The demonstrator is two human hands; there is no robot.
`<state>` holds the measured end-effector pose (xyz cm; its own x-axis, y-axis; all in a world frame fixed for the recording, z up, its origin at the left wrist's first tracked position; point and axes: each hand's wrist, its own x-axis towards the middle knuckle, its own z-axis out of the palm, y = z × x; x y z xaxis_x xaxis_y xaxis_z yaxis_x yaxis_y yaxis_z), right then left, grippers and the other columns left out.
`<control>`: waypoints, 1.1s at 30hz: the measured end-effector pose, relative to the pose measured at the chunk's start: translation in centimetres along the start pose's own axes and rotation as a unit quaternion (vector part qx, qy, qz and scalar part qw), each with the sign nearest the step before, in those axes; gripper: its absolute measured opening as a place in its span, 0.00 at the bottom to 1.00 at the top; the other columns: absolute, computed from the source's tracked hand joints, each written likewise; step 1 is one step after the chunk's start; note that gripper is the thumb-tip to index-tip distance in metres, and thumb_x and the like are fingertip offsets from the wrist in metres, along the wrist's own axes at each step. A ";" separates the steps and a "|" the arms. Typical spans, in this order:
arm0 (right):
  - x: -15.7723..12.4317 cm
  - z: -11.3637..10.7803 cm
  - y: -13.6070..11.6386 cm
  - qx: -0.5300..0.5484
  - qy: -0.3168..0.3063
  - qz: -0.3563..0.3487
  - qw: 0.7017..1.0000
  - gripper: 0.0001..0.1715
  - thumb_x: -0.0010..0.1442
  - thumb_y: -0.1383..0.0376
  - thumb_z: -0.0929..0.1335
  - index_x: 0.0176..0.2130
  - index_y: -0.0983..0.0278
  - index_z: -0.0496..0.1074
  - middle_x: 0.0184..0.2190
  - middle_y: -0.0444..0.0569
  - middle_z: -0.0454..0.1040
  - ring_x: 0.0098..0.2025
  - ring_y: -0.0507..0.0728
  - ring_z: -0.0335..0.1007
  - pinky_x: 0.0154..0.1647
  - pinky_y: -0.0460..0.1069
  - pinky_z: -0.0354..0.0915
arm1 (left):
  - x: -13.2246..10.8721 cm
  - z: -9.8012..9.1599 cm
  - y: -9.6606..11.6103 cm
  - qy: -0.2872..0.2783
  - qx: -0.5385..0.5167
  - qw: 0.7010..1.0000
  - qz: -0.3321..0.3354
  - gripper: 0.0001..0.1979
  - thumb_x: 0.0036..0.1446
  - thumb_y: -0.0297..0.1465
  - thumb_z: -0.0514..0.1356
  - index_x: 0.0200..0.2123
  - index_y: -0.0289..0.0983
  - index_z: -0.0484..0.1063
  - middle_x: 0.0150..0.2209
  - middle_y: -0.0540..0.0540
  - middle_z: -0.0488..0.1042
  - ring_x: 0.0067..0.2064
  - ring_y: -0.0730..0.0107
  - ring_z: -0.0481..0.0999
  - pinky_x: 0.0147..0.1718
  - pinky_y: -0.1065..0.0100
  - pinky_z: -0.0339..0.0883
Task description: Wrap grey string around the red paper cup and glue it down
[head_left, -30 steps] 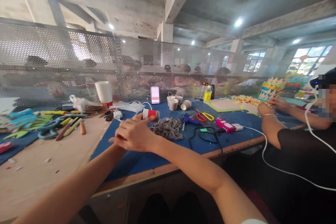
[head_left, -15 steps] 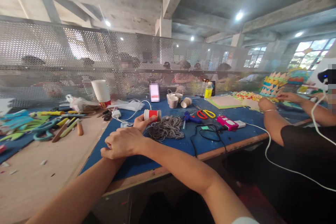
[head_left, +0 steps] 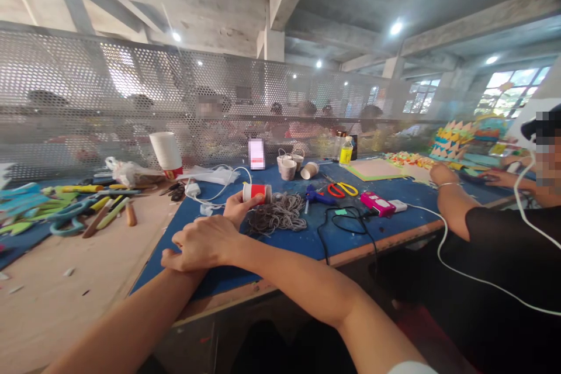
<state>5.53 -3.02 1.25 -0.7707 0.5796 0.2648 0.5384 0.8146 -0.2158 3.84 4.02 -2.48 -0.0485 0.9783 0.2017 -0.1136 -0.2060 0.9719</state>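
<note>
mid-frame, grasping red-and-white cup (head_left: 258, 193) in left hand (head_left: 235, 210); resting curled right hand (head_left: 204, 241) farther back over left arm (head_left: 144, 315), seemingly leaving cup one-handed.

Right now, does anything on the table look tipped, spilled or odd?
One small cup lies on its side while the cups beside it stand upright; no spill shows. The white cup stack looks tilted, though lens distortion may exaggerate that. Grey cord lies in a loose tangle near the held red-and-white cup.
</note>
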 end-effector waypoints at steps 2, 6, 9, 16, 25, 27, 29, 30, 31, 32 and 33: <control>-0.1 0.0 0.1 0.004 0.018 -0.004 1.000 0.24 0.63 0.45 0.63 0.33 0.60 0.76 0.40 0.49 0.82 0.45 0.64 0.78 0.48 0.59 0.70 | 0.0 0.0 0.1 0.004 -0.006 1.000 -0.002 0.22 0.34 0.42 0.77 0.31 0.36 0.80 0.26 0.49 0.79 0.29 0.66 0.72 0.33 0.65 0.65; 0.0 0.2 0.2 0.005 0.037 -0.016 0.999 0.29 0.64 0.42 0.61 0.33 0.60 0.76 0.41 0.49 0.81 0.45 0.63 0.77 0.49 0.59 0.69 | 0.0 0.0 0.2 0.013 -0.021 1.000 -0.004 0.21 0.33 0.41 0.77 0.30 0.37 0.79 0.26 0.49 0.79 0.29 0.66 0.72 0.34 0.65 0.66; 0.1 0.4 0.3 -0.003 0.024 -0.010 1.000 0.32 0.64 0.40 0.60 0.33 0.60 0.77 0.43 0.50 0.81 0.47 0.64 0.76 0.51 0.61 0.68 | 0.1 0.0 0.1 0.010 -0.025 1.000 -0.003 0.20 0.33 0.41 0.77 0.30 0.37 0.79 0.26 0.49 0.79 0.29 0.67 0.72 0.34 0.65 0.66; -0.1 0.7 0.5 -0.004 0.068 -0.012 0.998 0.31 0.65 0.41 0.60 0.35 0.61 0.77 0.38 0.50 0.81 0.44 0.62 0.77 0.47 0.57 0.69 | 0.2 0.0 -0.1 0.014 -0.027 1.000 -0.006 0.21 0.33 0.41 0.77 0.30 0.36 0.80 0.26 0.49 0.78 0.29 0.67 0.72 0.34 0.65 0.66; 0.0 1.0 0.3 -0.018 0.065 -0.011 0.998 0.31 0.64 0.41 0.62 0.34 0.62 0.78 0.39 0.52 0.81 0.46 0.64 0.76 0.49 0.58 0.68 | -0.1 0.0 0.2 0.013 -0.030 0.999 -0.010 0.24 0.31 0.43 0.78 0.30 0.35 0.80 0.26 0.49 0.78 0.29 0.68 0.72 0.33 0.66 0.65; -0.2 1.0 0.3 -0.014 0.087 -0.014 0.996 0.29 0.64 0.42 0.63 0.34 0.62 0.78 0.37 0.51 0.81 0.44 0.62 0.76 0.49 0.56 0.67 | 0.0 0.0 0.2 0.016 -0.033 0.999 -0.012 0.24 0.31 0.43 0.78 0.31 0.35 0.80 0.26 0.49 0.78 0.29 0.68 0.72 0.34 0.66 0.66; -0.3 1.0 0.3 -0.014 0.110 -0.021 0.994 0.28 0.65 0.43 0.63 0.35 0.62 0.77 0.37 0.50 0.81 0.44 0.60 0.75 0.49 0.55 0.67 | 0.0 -0.1 0.2 0.020 -0.039 0.999 -0.018 0.25 0.29 0.43 0.78 0.31 0.36 0.80 0.27 0.49 0.79 0.29 0.67 0.74 0.34 0.66 0.67; -0.4 1.0 0.3 -0.017 0.114 -0.025 0.993 0.28 0.65 0.43 0.63 0.35 0.61 0.77 0.38 0.50 0.80 0.44 0.60 0.75 0.49 0.55 0.67 | 0.0 -0.1 0.2 0.023 -0.043 0.999 -0.022 0.25 0.29 0.43 0.79 0.30 0.36 0.80 0.27 0.49 0.79 0.29 0.67 0.74 0.34 0.66 0.67; -0.3 1.0 0.3 -0.022 0.110 -0.028 0.993 0.28 0.65 0.43 0.63 0.35 0.61 0.78 0.39 0.50 0.80 0.45 0.60 0.75 0.50 0.56 0.67 | 0.0 -0.1 0.2 0.025 -0.045 0.998 -0.025 0.25 0.28 0.43 0.79 0.30 0.36 0.80 0.27 0.49 0.78 0.29 0.67 0.74 0.33 0.66 0.67; -0.3 1.1 0.3 -0.027 0.100 -0.029 0.994 0.29 0.66 0.43 0.62 0.34 0.61 0.78 0.39 0.50 0.80 0.45 0.61 0.74 0.50 0.57 0.67 | 0.0 -0.1 0.2 0.025 -0.044 0.998 -0.026 0.25 0.28 0.42 0.79 0.30 0.36 0.80 0.26 0.49 0.78 0.29 0.67 0.74 0.33 0.66 0.67; -0.2 1.2 0.3 -0.033 0.087 -0.030 0.995 0.29 0.66 0.43 0.62 0.34 0.61 0.78 0.39 0.50 0.80 0.45 0.61 0.74 0.50 0.57 0.67 | 0.0 -0.1 0.2 0.023 -0.042 0.999 -0.026 0.25 0.28 0.42 0.79 0.30 0.36 0.80 0.26 0.49 0.78 0.28 0.67 0.74 0.33 0.66 0.67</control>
<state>5.44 -2.90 0.04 -0.7343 0.5200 0.4363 0.5184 0.8445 -0.1340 3.70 3.93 -2.31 -0.0849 0.9860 0.1432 -0.2003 -0.1577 0.9670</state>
